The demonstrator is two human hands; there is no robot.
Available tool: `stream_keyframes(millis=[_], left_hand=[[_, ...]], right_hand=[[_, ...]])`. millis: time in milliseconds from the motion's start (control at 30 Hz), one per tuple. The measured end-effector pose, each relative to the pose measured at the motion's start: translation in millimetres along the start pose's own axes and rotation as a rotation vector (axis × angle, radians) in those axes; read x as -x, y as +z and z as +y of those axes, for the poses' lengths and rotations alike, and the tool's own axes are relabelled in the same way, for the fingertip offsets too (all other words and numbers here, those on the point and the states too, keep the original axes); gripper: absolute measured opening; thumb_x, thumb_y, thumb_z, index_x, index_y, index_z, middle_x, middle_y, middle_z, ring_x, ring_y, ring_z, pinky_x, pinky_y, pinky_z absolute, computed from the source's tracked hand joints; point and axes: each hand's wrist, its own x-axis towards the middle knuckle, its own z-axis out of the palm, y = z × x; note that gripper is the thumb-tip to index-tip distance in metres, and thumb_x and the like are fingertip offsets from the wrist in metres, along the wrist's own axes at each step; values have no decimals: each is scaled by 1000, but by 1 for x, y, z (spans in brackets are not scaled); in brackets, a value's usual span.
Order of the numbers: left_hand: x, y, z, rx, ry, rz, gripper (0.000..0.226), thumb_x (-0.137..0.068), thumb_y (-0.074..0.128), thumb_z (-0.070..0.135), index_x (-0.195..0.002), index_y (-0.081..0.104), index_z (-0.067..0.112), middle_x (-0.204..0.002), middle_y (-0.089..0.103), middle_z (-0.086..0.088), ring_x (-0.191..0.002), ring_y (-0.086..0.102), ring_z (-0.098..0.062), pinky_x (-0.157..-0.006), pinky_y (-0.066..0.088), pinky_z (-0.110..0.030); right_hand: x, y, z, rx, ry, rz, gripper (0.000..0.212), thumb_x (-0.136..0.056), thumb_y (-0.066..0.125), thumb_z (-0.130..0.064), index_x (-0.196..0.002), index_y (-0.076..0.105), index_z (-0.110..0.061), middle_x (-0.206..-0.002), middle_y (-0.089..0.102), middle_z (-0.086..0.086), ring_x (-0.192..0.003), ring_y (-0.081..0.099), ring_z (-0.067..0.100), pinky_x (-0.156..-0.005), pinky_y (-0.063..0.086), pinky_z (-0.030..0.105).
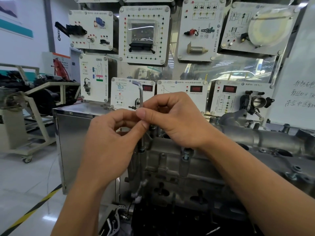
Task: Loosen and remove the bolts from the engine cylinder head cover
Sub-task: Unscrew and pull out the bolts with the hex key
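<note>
Both hands met on the hex key [141, 97] in the head view. My left hand [109, 142] pinched its upright shaft with curled fingers, and my right hand [173, 120] pinched it alongside. Its tip sat in a bolt [141, 149] at the cylinder head cover [167, 160]. I judged the loosening was underway. A second bolt [186, 155] stood raised, not yet lifted out.

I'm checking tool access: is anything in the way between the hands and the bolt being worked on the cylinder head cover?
Nothing visible blocks it. The hex key, pinched by the left hand and right hand, runs straight down to the bolt on the cylinder head cover; only that tool lies between them.
</note>
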Motion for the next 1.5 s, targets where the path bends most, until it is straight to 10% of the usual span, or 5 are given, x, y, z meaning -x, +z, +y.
stream_keyframes(millis=[433,667,833,1100,1500], left_hand=[[0,-2,-3,34,-69,52,17,-63,77,41,-75,73,30,-71,74,6,-64,70,-7,-62,58,-17],[-1,6,-5,-22,-46,109,18,-69,84,30,-72,67,26,-66,70,9,-59,64,-1,-56,50,-10],[0,11,-6,-42,-20,128,20,-77,82,19,-81,68,33,-67,69,1,-61,66,0,-61,49,-7],[0,4,-5,-39,-5,10,24,-97,61,17,-98,73,39,-93,74,12,-92,70,-8,-84,57,-36],[2,8,-5,31,-6,62,7,-86,75,25,-84,69,25,-78,74,4,-78,72,-17,-79,60,-49]], right_hand=[[-4,0,1,-73,21,118,9,-83,79,-14,-86,76,-6,-57,64,-11,-51,53,-1,-52,41,11],[-9,-1,-1,-30,-57,182,10,-78,83,-13,-80,76,-7,-84,70,23,-76,64,26,-76,56,51],[-13,2,1,10,-137,176,7,-83,80,-10,-78,75,-10,-76,72,17,-69,64,23,-68,56,42],[-11,4,0,55,-122,29,15,-101,55,-6,-94,69,-4,-71,60,-2,-62,53,-4,-61,43,11],[-14,4,3,-100,-108,32,5,-83,77,-5,-81,73,-6,-74,70,6,-69,64,13,-67,54,25]])
